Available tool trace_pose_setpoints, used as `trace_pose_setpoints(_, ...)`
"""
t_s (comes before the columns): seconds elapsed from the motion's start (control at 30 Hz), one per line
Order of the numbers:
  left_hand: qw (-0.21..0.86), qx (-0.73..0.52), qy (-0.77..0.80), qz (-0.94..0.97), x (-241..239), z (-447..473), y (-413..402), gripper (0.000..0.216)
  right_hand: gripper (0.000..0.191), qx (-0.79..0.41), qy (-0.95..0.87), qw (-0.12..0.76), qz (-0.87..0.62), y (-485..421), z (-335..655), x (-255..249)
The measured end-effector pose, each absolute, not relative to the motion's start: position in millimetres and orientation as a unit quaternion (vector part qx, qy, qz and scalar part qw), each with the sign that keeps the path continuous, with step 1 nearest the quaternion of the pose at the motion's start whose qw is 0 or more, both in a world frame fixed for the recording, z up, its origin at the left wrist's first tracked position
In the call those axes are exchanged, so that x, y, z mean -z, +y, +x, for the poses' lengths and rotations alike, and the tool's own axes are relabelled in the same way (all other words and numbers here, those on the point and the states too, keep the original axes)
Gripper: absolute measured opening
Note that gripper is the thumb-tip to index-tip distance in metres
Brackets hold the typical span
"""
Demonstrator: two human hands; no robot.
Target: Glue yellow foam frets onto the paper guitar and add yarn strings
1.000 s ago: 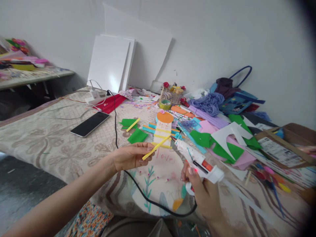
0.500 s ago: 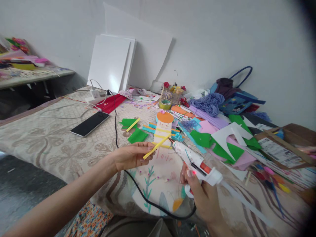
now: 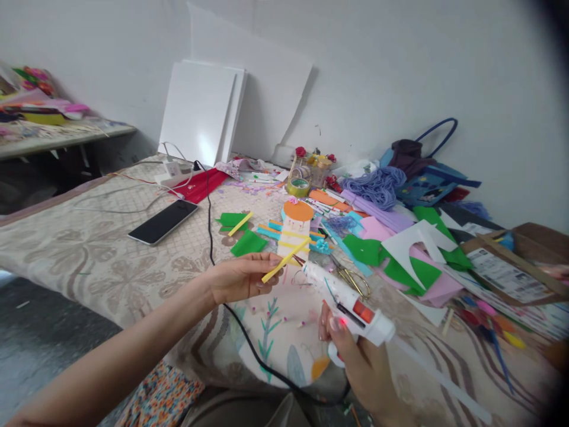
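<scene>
My left hand pinches one end of a thin yellow foam strip, holding it slanted above the table. A white glue gun is gripped in my right hand, its nozzle almost touching the strip's middle. Its black cord loops under my left wrist. Below both hands lies a round white card painted with leaves and the word "love". A cream craft piece with an orange top and yellow strips lies just beyond.
A black phone lies at the left, near a charger and white cables. Green foam pieces, scissors, a tape roll, purple yarn and coloured sheets crowd the right. White boards lean on the wall.
My right hand has brought the glue gun left and toward the yellow strip, so the nozzle is now beside it. The scissors have come into view behind the gun. My left hand has barely moved.
</scene>
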State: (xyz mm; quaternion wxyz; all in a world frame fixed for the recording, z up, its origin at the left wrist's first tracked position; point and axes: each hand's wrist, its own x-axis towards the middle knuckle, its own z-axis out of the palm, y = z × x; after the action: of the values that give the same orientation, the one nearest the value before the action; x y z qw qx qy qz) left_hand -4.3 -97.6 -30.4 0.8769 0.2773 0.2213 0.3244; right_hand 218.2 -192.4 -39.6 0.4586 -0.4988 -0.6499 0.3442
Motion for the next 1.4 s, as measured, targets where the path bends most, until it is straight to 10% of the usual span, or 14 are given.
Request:
trace_pose_setpoints(0.8,0.878,-0.344,0.219,0.252,25.9,1.9,-93.1,0.017,0.055,-0.259,-0.661,0.415,-0.569,-215.4,220.8,68.7)
trace_pose_setpoints(1.4,0.871,-0.337,0.238,0.268,26.6,-0.2,-95.4,0.028,0.029,-0.312,-0.666,0.44,-0.515,-204.8,220.5,54.9)
